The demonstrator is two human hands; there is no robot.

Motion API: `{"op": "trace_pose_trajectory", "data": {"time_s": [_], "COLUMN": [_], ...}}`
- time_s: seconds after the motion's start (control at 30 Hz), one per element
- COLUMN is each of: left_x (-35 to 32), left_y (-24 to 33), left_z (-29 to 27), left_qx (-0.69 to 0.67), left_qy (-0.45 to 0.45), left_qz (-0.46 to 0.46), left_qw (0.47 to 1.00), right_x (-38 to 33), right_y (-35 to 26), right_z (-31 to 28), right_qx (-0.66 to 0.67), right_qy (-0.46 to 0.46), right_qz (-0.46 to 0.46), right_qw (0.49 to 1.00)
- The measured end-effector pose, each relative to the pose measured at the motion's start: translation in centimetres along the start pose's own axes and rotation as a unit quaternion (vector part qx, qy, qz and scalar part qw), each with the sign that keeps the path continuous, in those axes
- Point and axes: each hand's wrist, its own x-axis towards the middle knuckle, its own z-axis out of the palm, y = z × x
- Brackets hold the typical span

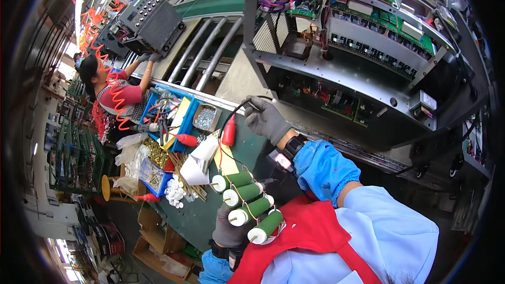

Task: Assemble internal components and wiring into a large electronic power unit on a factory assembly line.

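Note:
My left hand [227, 231], in a grey glove, is closed on a bundle of several green cylindrical resistors [251, 210] with white end caps, joined by thin wire. My right hand [265, 119], also grey-gloved with a blue sleeve cover, pinches a black lead [247, 104] that curves down to a red insulated clip [229, 131]. The clip hangs just above the topmost green cylinder, over the green bench mat [247, 150]. Just beyond my right hand stands a large open metal chassis [336, 71] filled with circuit boards and wiring.
Blue bins [184, 121] with tools and parts, a tray of screws [205, 117], a paper funnel [200, 160] and small white parts [176, 192] crowd the bench's left side. A co-worker [113, 92] at far left reaches up to a black unit [152, 18]. Cardboard boxes [155, 244] sit below.

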Motion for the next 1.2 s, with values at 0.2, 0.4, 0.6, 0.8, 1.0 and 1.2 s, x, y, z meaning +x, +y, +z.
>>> {"op": "trace_pose_trajectory", "data": {"time_s": [0.2, 0.4, 0.6, 0.8, 1.0, 1.2], "left_x": [3.5, 6.4, 8.0, 9.2, 13.5, 16.5], "left_y": [-0.4, 1.5, 7.5, 15.9, 17.8, 18.2], "left_z": [1.5, -0.4, -0.8, -8.8, -11.4, -16.6], "left_qx": [0.214, 0.020, 0.277, 0.283, 0.310, 0.217], "left_qy": [0.277, 0.127, 0.270, 0.145, 0.155, 0.089], "left_qz": [0.041, -0.040, -0.073, -0.166, -0.300, -0.345], "left_qw": [0.936, 0.991, 0.919, 0.933, 0.889, 0.909], "right_x": [-0.1, 2.1, 2.5, 0.8, -3.5, -2.5], "right_y": [-4.6, -7.7, -9.2, -10.8, -10.9, -4.5], "right_z": [0.1, -2.2, -2.2, -3.3, -2.5, 1.9], "right_qx": [-0.125, -0.168, -0.185, -0.016, 0.057, -0.743], "right_qy": [0.072, 0.156, 0.183, 0.173, 0.268, 0.342], "right_qz": [-0.097, -0.123, -0.196, -0.292, -0.427, -0.497], "right_qw": [0.985, 0.966, 0.945, 0.941, 0.862, 0.290]}}
